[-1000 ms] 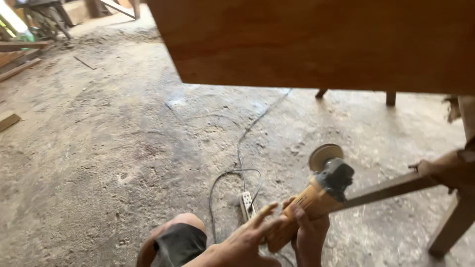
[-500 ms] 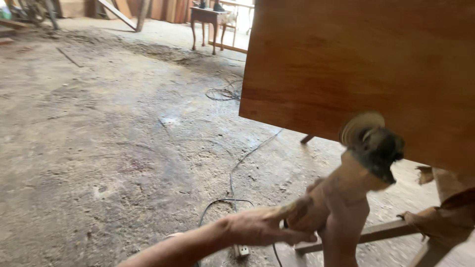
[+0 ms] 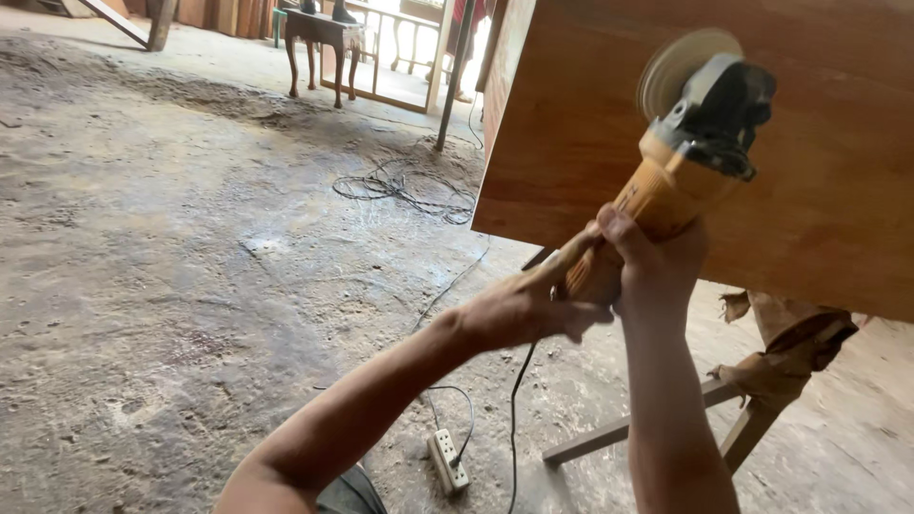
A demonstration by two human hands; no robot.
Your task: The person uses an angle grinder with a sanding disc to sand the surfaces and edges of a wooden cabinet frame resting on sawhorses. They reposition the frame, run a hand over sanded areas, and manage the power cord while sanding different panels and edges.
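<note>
I hold an angle grinder (image 3: 678,152) with a dusty yellow body, a black head and a round sanding disc (image 3: 678,69). My right hand (image 3: 657,262) wraps the body near the middle. My left hand (image 3: 528,303) grips the rear end, where the black cord leaves. The disc is blurred and sits against or just off the face of a large brown wooden panel (image 3: 828,171); I cannot tell if it touches.
A white power strip (image 3: 448,461) lies on the dusty concrete floor below my arms, with cables running off to a coil (image 3: 405,188). A wooden stand (image 3: 752,400) with rags props the panel. A small wooden table (image 3: 322,38) stands far back.
Both hands have lifted the grinder from low near the floor up to the panel's face. The view has swung to the right and closer to the panel.
</note>
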